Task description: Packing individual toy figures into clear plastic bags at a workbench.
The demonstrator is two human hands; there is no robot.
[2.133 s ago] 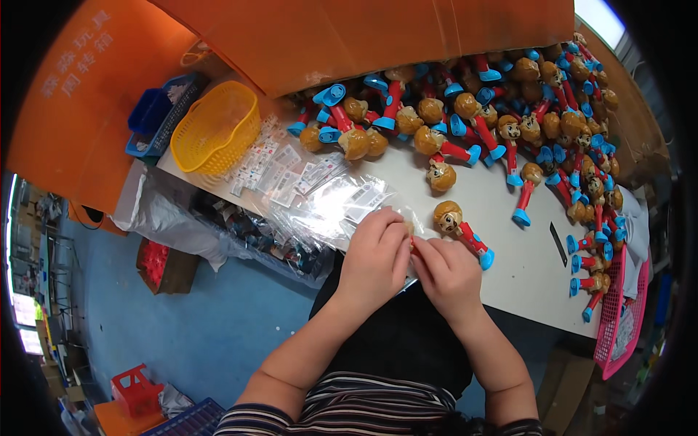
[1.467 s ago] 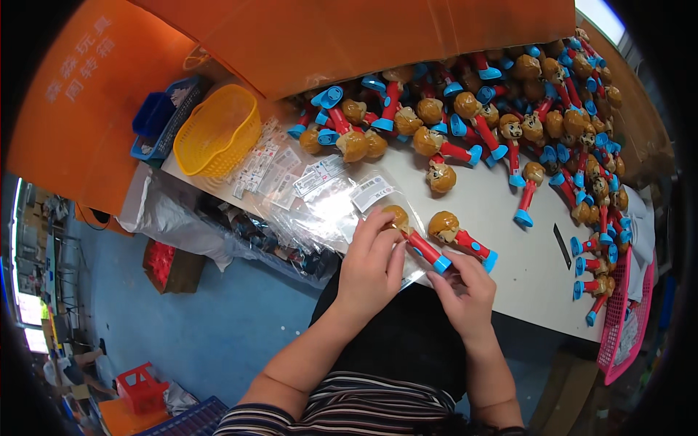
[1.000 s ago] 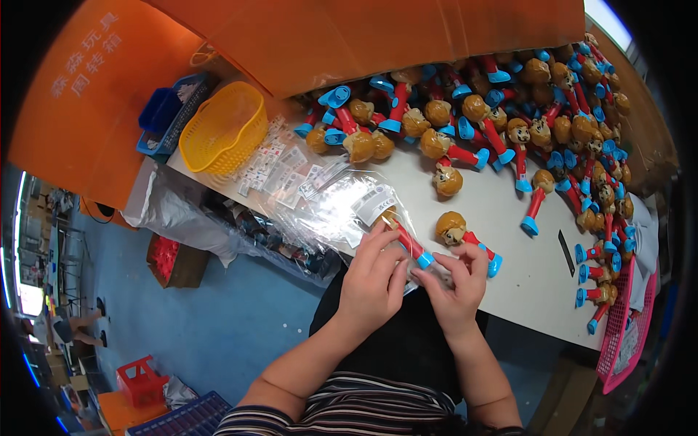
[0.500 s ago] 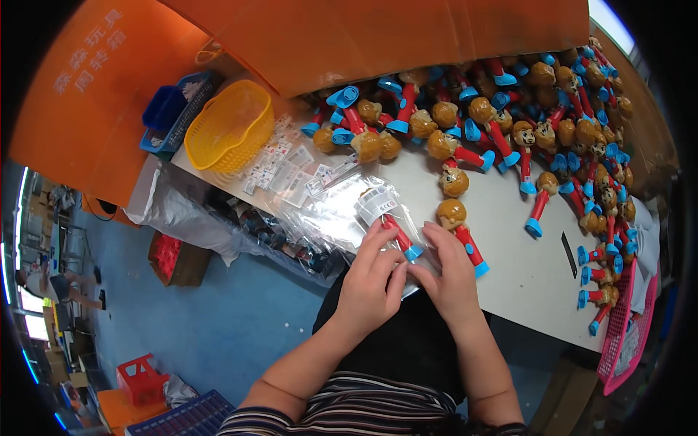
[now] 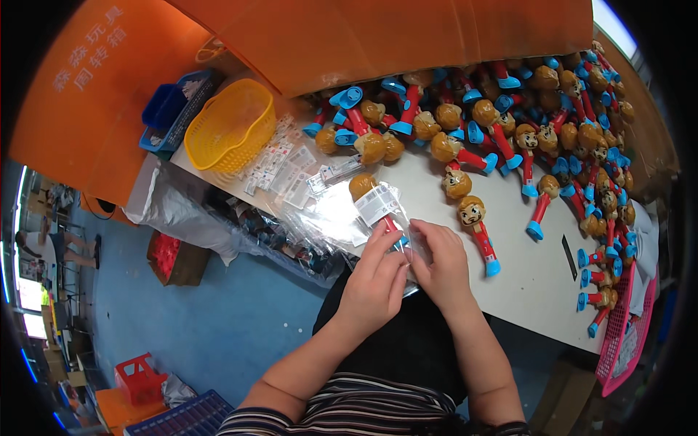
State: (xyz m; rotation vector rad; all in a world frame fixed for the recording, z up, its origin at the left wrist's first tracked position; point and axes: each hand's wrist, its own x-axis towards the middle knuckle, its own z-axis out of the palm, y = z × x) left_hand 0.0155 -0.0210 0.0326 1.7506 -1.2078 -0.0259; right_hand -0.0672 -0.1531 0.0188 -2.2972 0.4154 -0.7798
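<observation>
The left hand (image 5: pixel 372 283) grips, and right hand (image 5: pixel 442 263) touches, a bagged figurine (image 5: pixel 391 224).

The middle of the pic is looking bright & pretty clear. A big white glare is covering part of the bags (image 5: pixel 331 208), hiding bits of them. A white patch (image 5: pixel 614 27) is glowing v. bright at top R, & a thin lamp (image 5: pixel 18 211) is shining at far L. The dolls (image 5: pixel 526 136) are showing tiny shiny spots on their heads. Up by the box (image 5: pixel 436 43), some are sitting in shade. It's looking v. dark under the table (image 5: pixel 523 298). L hand (image 5: pixel 371 283) & R hand (image 5: pixel 443 261) are showing OK, w/ soft shading. Edges are bending like a bubble, w/ black corners. Far-off stuff at L is looking fuzzy.
</observation>
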